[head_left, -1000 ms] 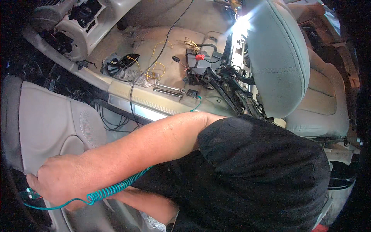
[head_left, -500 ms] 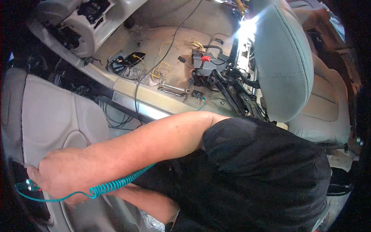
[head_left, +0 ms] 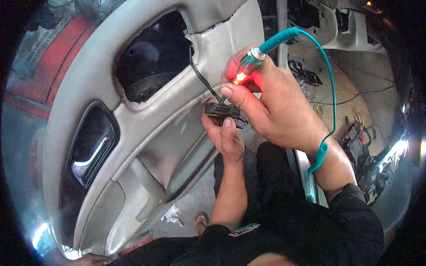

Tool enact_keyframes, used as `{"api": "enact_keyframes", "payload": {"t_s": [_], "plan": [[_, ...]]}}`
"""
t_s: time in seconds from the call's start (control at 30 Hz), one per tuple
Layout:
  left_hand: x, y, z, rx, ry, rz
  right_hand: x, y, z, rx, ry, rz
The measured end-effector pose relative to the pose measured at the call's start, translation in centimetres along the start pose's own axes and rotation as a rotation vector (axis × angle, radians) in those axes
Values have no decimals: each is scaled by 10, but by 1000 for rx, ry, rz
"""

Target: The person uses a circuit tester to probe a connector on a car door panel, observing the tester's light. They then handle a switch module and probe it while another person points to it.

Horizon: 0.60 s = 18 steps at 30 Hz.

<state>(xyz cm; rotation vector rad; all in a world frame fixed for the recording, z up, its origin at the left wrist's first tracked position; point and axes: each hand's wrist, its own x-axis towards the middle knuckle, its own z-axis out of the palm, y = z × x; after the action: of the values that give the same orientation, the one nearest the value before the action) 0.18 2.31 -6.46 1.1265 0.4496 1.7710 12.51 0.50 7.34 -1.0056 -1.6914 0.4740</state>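
Observation:
A black plug-like electrical part, probably a switch or connector, is pinched in my left hand, thumb on its near face. Black wires run to it from the door panel's opening. My right hand grips a circuit test light between thumb and fingers. Its clear body glows red, and its tip points down at the black part; whether it touches a contact is too small to tell. A teal coiled cord leaves the tester's top and loops past my right wrist.
The beige door panel, with a cut-out and a chrome handle, stands on the left. On the right are the car floor, a wired box and seat frame. At lower left another person's hand shows.
The view has swung left onto the door panel. Both hands, previously low at the left with the black part out of sight, now show in the middle; the tester glows red.

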Motion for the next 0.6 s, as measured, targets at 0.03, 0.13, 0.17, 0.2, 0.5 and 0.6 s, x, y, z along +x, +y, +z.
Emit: {"api": "enact_keyframes", "payload": {"t_s": [0.03, 0.13, 0.17, 0.2, 0.5, 0.6], "plan": [[0, 1, 2, 36, 46, -30, -1, 2, 1, -18, 1, -17], [0, -4, -1, 73, 72, -34, -1, 1, -1, -19, -9, -13], [-1, -6, -3, 67, 63, -26, -1, -1, -1, -10, -15, -2], [0, -7, -4, 61, 55, -19, -1, -1, -2, -18, -15, 1], [-3, -4, 3, 26, 102, -34, -14, 3, -6, 10, 30, -10], [-1, -10, -4, 48, 68, 6, -21, 6, -3, 161, 83, -12]]}}
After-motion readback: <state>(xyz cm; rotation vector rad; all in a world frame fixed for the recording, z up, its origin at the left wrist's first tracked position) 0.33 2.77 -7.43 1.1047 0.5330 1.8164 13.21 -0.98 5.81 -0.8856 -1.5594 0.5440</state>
